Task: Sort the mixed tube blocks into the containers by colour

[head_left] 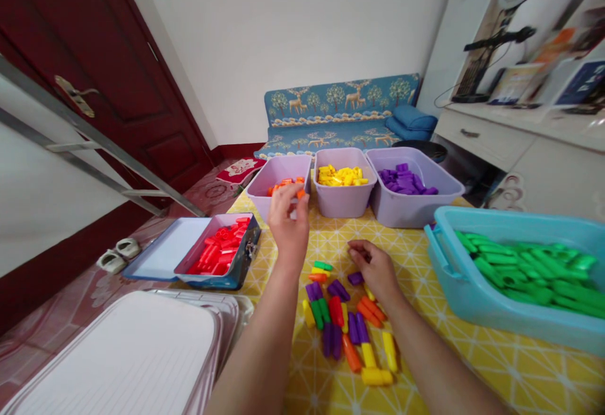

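My left hand point(288, 220) is raised at the front of the left lilac bin point(258, 191), its fingers closed on an orange plastic cap point(301, 194). Several orange caps point(283, 183) lie inside that bin. Low over the yellow tablecloth, my right hand point(375, 271) has loosely bent fingers, with nothing visible between them. Just below its fingertips lies a purple cap point(355, 278). A loose group of mixed caps, green, yellow, orange, red and purple, spreads between my forearms, including a yellow cap point(377, 376) nearest me.
Yellow caps point(343, 176) fill the middle lilac bin; purple ones point(406, 181) are in the right bin. A turquoise tub point(520, 314) of green caps stands right. At left are an open case point(241, 270) with red caps and stacked white trays point(118, 352). Behind stands a blue sofa point(331, 103).
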`<action>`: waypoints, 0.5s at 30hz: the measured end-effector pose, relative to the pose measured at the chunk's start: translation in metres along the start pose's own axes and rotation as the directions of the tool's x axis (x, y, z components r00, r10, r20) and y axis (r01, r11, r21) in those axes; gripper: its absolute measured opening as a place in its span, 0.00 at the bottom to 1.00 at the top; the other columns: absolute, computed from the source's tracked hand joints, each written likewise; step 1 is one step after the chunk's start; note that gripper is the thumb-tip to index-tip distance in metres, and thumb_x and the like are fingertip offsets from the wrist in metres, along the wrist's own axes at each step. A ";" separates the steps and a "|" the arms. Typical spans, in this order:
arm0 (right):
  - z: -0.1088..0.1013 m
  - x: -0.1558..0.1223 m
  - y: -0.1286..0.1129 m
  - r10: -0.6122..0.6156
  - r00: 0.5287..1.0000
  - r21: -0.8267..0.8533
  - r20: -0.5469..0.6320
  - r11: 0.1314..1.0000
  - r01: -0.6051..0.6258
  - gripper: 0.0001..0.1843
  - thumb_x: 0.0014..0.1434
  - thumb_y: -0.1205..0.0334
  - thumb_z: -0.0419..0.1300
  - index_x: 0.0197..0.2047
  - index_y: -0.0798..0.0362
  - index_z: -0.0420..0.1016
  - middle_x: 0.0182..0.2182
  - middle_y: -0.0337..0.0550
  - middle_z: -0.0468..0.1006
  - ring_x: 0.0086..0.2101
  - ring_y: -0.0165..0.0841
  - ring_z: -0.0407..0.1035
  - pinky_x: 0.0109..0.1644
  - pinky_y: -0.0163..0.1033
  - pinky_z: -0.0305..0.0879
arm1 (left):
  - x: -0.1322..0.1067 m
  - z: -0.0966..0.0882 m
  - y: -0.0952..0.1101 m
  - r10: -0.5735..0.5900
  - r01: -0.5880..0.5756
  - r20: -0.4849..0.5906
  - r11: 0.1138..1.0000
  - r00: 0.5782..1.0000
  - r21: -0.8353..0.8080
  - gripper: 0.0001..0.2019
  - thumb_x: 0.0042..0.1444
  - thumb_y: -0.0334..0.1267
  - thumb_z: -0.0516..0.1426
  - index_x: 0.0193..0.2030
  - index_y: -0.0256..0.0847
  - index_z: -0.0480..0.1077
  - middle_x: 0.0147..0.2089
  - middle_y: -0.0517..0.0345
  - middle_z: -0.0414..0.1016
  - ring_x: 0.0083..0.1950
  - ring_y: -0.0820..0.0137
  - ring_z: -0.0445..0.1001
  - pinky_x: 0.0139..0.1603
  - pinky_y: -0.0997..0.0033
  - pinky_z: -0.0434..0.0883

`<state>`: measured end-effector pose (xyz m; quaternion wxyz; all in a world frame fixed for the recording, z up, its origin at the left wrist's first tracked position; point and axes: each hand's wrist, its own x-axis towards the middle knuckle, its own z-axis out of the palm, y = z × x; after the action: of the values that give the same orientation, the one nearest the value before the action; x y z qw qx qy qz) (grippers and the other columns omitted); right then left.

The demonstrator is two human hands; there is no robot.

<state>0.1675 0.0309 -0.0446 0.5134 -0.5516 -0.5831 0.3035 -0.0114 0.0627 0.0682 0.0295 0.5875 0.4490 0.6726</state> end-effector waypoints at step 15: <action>-0.002 -0.001 -0.005 0.012 1.000 0.033 0.008 0.999 -0.013 0.13 0.54 0.54 0.58 0.40 0.51 0.76 0.36 0.45 0.80 0.35 0.38 0.74 0.42 0.44 0.69 | -0.040 -0.037 0.033 -0.118 -0.039 0.696 0.978 0.708 0.206 0.31 0.47 0.46 0.64 0.59 0.46 0.66 0.61 0.44 0.65 0.63 0.53 0.63 0.62 0.51 0.63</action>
<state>0.1673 0.0290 -0.0398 0.5184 -0.5456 -0.5764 0.3183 -0.0134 -0.0009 0.0621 0.1523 0.7895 0.4830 0.3466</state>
